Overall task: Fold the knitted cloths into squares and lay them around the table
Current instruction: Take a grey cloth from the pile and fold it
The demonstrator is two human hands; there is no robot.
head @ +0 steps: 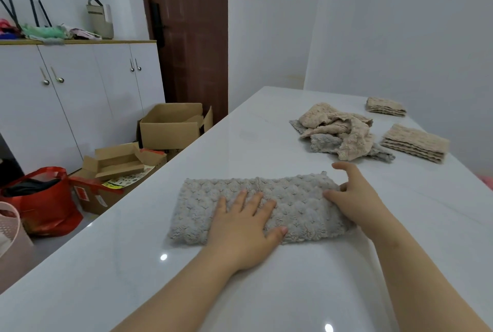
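Bright, even light from overhead puts two small glare spots on my glossy table (106,265). Shadows are faint. The grey cloth (200,203) looks sharp; the frame edges bow.

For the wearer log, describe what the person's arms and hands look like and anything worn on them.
The left hand and right hand show no gloves, rings, watch or bracelet. Both arms are uncovered too, with no sleeves in view. Nails look short and unpainted.

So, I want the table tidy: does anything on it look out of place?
Only the heap of beige and grey cloths: crumpled and tangled, beside two neat folded stacks. The grey cloth nearest lies flat.
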